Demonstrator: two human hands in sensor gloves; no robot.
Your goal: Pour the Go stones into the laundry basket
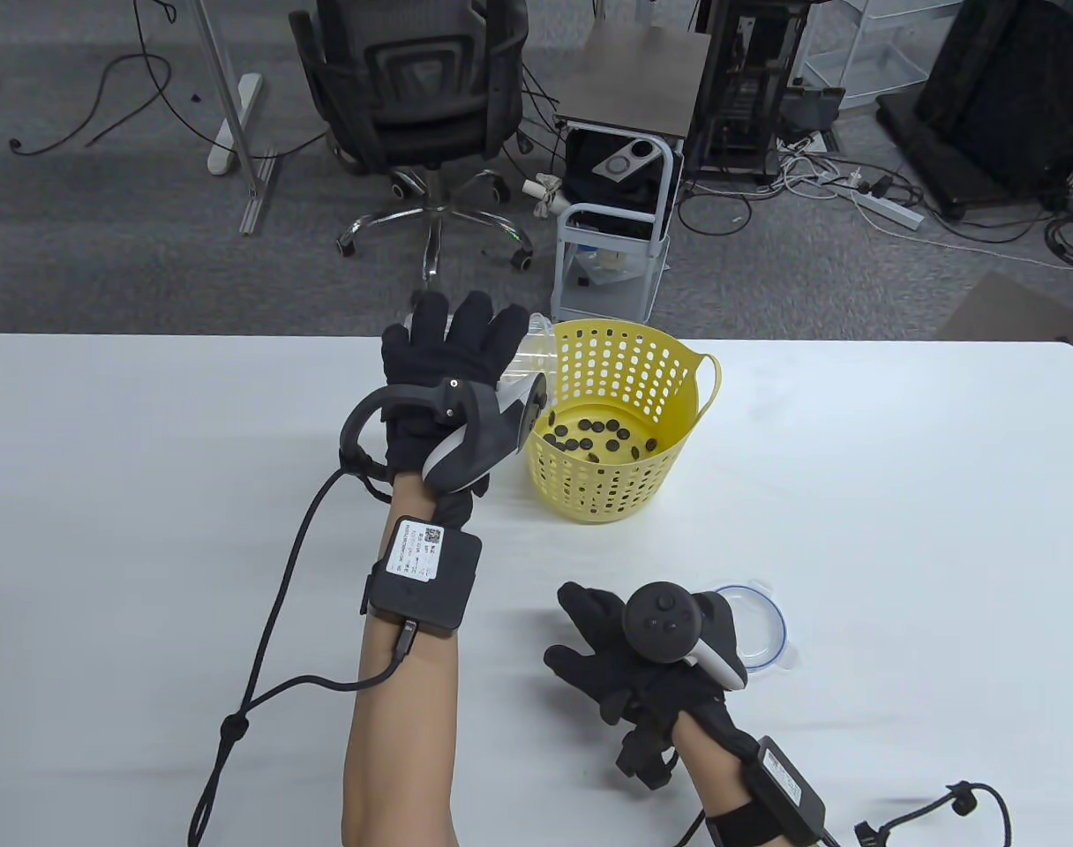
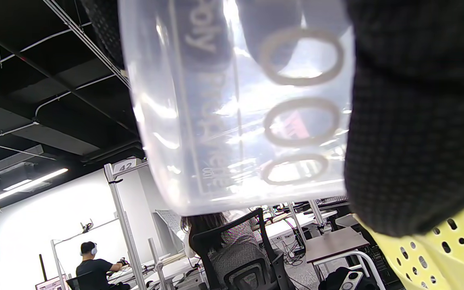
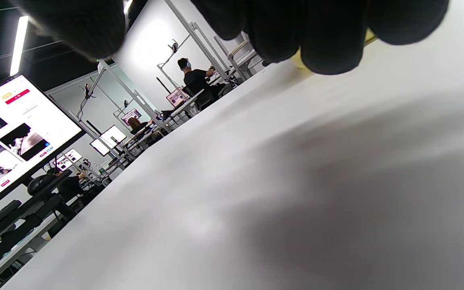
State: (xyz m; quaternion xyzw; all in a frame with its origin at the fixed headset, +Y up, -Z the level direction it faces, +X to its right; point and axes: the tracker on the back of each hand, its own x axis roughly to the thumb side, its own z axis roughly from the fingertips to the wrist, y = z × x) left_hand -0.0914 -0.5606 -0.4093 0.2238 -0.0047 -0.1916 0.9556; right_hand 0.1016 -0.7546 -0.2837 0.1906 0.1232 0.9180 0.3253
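Observation:
A yellow perforated laundry basket (image 1: 669, 415) stands on the white table, with several black Go stones (image 1: 589, 437) on its bottom. My left hand (image 1: 453, 366) grips a clear plastic container (image 1: 536, 348) and holds it tipped over the basket's left rim. In the left wrist view the container (image 2: 232, 104) fills the frame and looks empty, with the basket's rim (image 2: 449, 249) at the lower right. My right hand (image 1: 620, 657) rests on the table near the front, fingers spread and holding nothing. Its fingertips (image 3: 328, 36) show in the right wrist view.
A clear round lid with a blue rim (image 1: 761, 626) lies on the table just right of my right hand. Beyond the table's far edge stand an office chair (image 1: 422, 97) and a small white cart (image 1: 620, 221).

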